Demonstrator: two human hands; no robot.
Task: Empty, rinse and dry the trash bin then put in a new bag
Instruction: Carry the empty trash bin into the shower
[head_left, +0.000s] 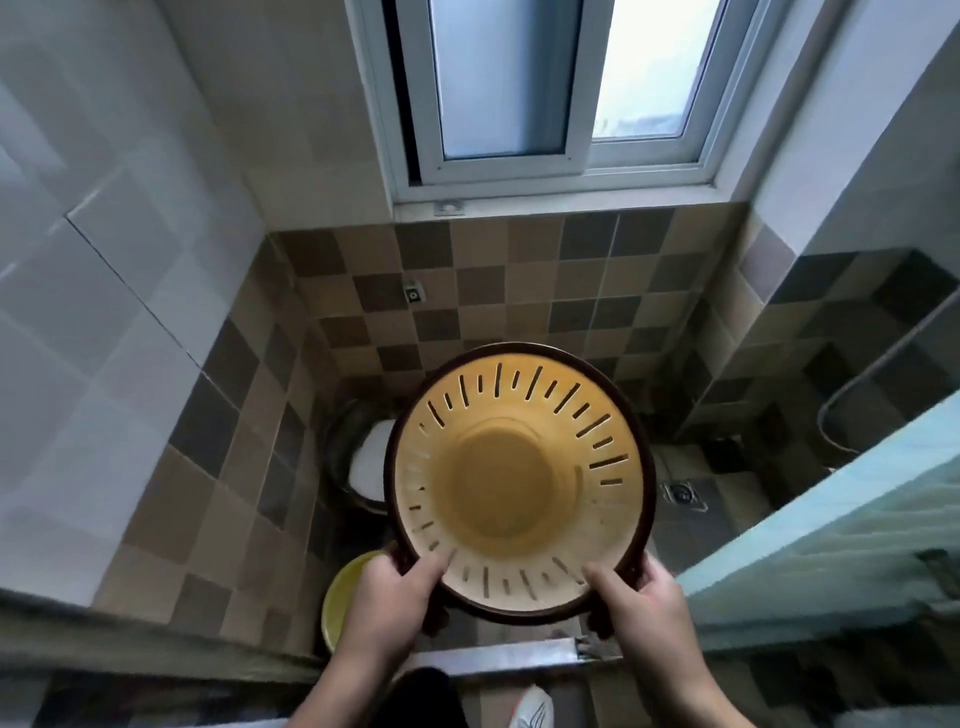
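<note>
Head cam looks straight down into the trash bin (501, 483), which both hands hold up at its near rim over a tiled bathroom floor (524, 306). The left hand (387, 597) has its thumb hooked inside the rim and the fingers curled under the dark outer band, and the right hand (641, 603) grips the same way on the other side. The bin's yellowish, slotted inside has no bag and no rubbish in it, so I'd say the emptying part is done. Rinsing? Can't tell, I see no water or drops inside (the picture is a bit soft though). Standing at the threshold by a squat toilet (363, 457) and a floor drain (683, 492), my guess is the rinse is about to happen. Drying and fitting a new bag are still to do. A yellow basin (340, 597) sits on the floor just below the left hand.
</note>
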